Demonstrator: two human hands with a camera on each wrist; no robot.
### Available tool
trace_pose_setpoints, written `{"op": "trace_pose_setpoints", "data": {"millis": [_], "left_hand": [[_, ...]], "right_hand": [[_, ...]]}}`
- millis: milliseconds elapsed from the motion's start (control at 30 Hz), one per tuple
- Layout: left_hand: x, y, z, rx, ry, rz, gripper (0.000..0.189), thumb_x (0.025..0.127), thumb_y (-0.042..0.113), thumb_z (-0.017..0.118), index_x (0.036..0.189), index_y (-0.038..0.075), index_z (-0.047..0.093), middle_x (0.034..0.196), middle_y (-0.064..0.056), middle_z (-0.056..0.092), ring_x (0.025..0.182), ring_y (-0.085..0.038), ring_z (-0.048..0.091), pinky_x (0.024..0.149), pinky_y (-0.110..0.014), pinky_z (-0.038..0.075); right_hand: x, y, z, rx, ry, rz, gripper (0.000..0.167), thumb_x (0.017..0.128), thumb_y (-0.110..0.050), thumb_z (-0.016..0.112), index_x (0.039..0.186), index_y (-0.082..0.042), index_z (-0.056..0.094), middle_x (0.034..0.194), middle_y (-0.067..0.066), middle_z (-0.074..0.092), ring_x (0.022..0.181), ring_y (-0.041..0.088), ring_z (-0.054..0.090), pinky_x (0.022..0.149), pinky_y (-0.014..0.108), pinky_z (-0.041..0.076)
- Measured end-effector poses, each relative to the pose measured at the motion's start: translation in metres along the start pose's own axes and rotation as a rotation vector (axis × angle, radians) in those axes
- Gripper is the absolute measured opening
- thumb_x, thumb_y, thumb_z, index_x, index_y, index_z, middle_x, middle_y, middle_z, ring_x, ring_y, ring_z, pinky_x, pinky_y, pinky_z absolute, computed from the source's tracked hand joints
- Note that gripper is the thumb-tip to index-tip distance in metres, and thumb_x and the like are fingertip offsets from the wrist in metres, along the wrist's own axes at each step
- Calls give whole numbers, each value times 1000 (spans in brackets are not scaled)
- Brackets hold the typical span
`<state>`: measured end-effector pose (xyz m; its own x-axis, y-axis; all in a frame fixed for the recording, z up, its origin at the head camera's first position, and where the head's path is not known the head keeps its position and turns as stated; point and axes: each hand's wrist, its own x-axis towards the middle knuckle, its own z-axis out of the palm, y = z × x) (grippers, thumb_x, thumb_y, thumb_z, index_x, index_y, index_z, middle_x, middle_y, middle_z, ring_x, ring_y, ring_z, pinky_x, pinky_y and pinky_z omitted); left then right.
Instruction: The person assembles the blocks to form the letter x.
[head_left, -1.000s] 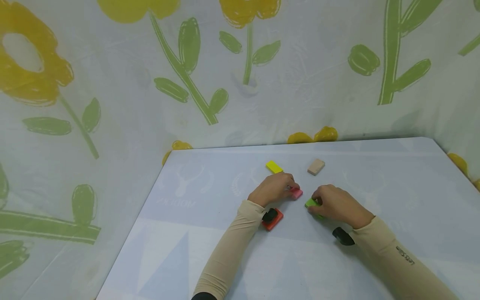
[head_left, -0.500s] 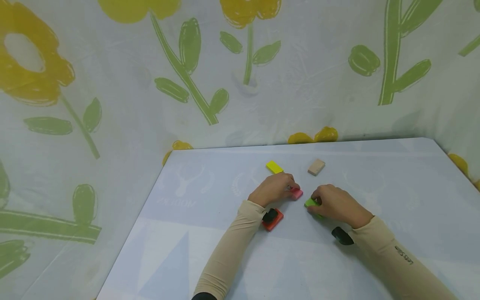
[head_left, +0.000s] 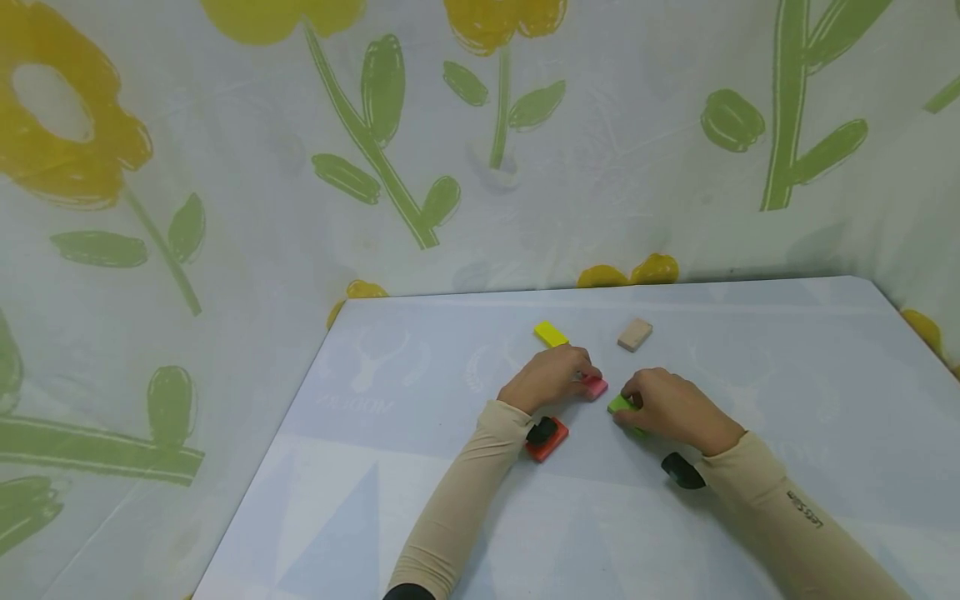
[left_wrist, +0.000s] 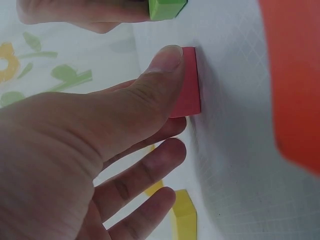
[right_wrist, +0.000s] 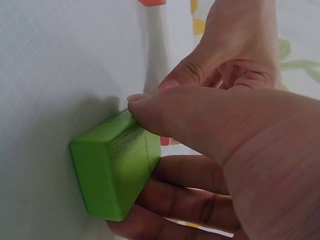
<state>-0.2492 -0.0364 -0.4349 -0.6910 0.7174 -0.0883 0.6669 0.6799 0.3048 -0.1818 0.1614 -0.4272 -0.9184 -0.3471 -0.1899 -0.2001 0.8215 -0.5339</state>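
Note:
A pink rectangular block (left_wrist: 190, 90) lies on the table, pinched between the thumb and fingers of my left hand (head_left: 550, 377). In the left wrist view the thumb presses its near side while the lower fingers spread loosely. Just to the right, my right hand (head_left: 678, 408) grips a green block (right_wrist: 112, 170), thumb on its top edge and fingers along its far side. A short gap separates the pink and green blocks. Under my left wrist sits a red-orange block (head_left: 547, 440), partly covered by the wrist camera.
Behind my left hand lies a yellow block (head_left: 551, 333), and a plain wooden block (head_left: 635, 334) sits farther back to the right. The white patterned table (head_left: 420, 367) ends at a flower-printed cloth wall (head_left: 585, 217).
Both hands stay nearly still on their blocks. The right hand and green block have shifted very slightly left; the whole head view has drifted a little.

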Motion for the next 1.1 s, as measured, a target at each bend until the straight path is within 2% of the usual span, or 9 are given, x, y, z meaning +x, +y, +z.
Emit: {"op": "trace_pose_setpoints", "data": {"millis": [267, 533, 767, 1100], "left_hand": [[-1, 1, -1, 6, 6, 5, 30, 94, 25, 76, 123, 17, 78, 114, 5, 75, 104, -8, 64, 96, -17, 52], [0, 1, -1, 21, 9, 24, 30, 94, 25, 77, 123, 17, 78, 114, 5, 75, 103, -8, 65, 95, -16, 52], [1, 0, 0, 17, 7, 24, 30, 93, 25, 77, 123, 17, 78, 113, 5, 75, 102, -7, 65, 94, -15, 52], [0, 0, 0, 24, 9, 23, 31, 93, 26, 77, 123, 17, 78, 112, 5, 75, 102, -7, 65, 94, -15, 52]], "right_hand": [[2, 1, 1, -2, 13, -17, 14, 87, -21, 82, 90, -7, 80, 77, -1, 66, 65, 12, 52, 59, 28, 44], [5, 1, 0, 3, 6, 4, 24, 87, -22, 82, 100, -2, 80, 88, 2, 74, 69, 13, 57, 63, 29, 48], [6, 1, 0, 8, 17, -6, 25, 87, -22, 82, 100, -1, 79, 90, 4, 76, 70, 13, 57, 63, 28, 49], [10, 1, 2, 10, 13, -14, 17, 88, -21, 81, 94, -6, 80, 74, -2, 67, 64, 13, 52, 59, 29, 43]]}}
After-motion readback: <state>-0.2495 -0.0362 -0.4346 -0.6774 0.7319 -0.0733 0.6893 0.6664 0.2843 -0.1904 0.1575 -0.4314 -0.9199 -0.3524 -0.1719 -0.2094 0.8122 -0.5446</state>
